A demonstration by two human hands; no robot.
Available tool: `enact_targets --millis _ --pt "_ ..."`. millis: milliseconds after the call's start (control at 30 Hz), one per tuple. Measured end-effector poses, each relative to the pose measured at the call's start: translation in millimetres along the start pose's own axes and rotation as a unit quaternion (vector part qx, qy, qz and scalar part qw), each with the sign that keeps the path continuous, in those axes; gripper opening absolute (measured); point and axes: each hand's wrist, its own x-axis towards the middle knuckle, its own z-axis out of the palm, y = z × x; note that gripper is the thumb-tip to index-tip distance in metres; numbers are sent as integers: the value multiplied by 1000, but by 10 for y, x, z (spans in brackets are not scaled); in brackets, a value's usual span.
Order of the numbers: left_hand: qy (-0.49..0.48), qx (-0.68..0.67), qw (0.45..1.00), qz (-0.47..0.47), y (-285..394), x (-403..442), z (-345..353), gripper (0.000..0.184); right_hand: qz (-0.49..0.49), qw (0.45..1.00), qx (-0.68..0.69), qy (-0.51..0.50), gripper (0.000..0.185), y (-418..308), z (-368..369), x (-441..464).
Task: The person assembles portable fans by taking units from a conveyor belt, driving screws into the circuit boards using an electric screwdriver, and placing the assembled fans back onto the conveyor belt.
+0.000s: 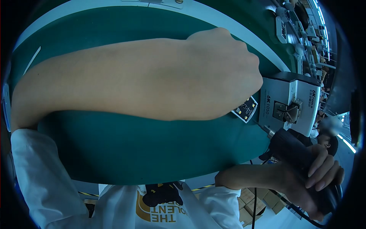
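My left hand (225, 74) is curled closed over the green work surface, its fingertips hidden beneath it. From under its lower right edge sticks out a small black circuit board (246, 109) with a pale border and several light pads; the hand covers the rest. In my right hand (301, 179), fingers wrapped round its dark body, is an electric screwdriver (291, 150). Its thin bit points up and left, with the tip close to the board's lower right corner; I cannot tell whether they touch.
A silver screw feeder (278, 103) marked "6K 1050" stands right of the board. The green table (152, 149) has a pale rim, and a white strip (32, 60) lies at far left. A black cable (295, 209) hangs below the screwdriver. Cardboard boxes (253, 202) and a person (328, 142) are beyond.
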Motion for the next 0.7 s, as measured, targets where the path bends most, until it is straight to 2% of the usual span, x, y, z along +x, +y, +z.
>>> enact_targets --millis 300,700 --pt "1 16 1000 -9 15 2 86 24 11 995 -99 3 80 15 140 98" --pt "4 31 999 -37 141 114 171 23 45 997 -38 -55 82 116 164 163"
